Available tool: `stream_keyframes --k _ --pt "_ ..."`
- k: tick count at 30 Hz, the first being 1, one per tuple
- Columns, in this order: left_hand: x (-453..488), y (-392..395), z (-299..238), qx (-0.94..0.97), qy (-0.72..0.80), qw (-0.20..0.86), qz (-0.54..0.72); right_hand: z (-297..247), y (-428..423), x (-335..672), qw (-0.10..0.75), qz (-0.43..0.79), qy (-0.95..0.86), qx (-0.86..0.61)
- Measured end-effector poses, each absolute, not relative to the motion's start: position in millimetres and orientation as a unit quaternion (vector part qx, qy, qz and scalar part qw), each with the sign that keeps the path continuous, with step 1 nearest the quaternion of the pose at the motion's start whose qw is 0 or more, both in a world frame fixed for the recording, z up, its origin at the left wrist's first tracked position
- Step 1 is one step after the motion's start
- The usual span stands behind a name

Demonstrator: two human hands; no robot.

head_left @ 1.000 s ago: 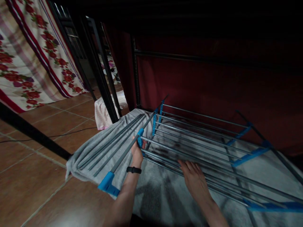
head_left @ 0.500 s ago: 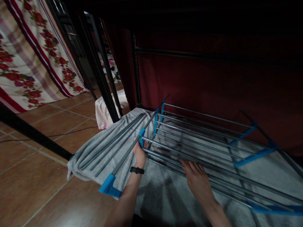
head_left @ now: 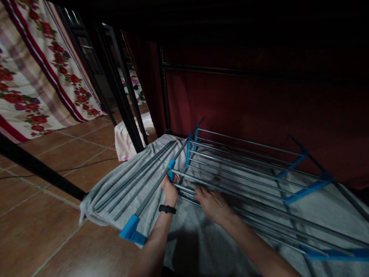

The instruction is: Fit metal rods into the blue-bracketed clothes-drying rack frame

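Observation:
A rack of grey metal rods and blue plastic connectors (head_left: 188, 153) lies on its side across a grey blanket. My left hand (head_left: 169, 189), wearing a black wristband, is closed around one blue connector (head_left: 171, 169) on the near upright. My right hand (head_left: 211, 203) rests over the lower metal rods (head_left: 250, 221) just to the right, its fingers together and curled onto them; the fingertips are partly hidden. At the upright's near end sits a blue corner foot (head_left: 133, 231).
Several loose grey rods (head_left: 135, 177) lie on the blanket (head_left: 95, 204) at left. Black metal posts (head_left: 121, 84) frame the left side, with a dark red curtain (head_left: 245, 100) behind. Tiled floor (head_left: 57, 238), a cable and a flowered cloth (head_left: 43, 77) are further left.
My right hand has slid left along the rods, closer to my left hand. My left hand keeps its hold on the connector. The view has shifted slightly.

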State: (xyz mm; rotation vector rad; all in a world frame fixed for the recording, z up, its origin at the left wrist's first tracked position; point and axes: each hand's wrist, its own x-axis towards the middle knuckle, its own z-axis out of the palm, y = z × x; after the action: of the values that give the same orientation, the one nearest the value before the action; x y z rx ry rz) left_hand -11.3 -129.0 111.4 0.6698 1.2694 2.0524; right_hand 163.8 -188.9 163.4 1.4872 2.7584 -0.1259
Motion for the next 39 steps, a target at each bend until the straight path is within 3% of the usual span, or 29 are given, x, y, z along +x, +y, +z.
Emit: stream_keyframes --k 17,39 --pt "-19 -127 105 0.181 0.457 0.373 0.787 167 -188 181 -0.008 -0.07 0.886 0.459" --pt "-18 -138 94 0.284 0.484 0.362 0.744 165 -191 188 -0.003 -0.035 0.872 0.489"
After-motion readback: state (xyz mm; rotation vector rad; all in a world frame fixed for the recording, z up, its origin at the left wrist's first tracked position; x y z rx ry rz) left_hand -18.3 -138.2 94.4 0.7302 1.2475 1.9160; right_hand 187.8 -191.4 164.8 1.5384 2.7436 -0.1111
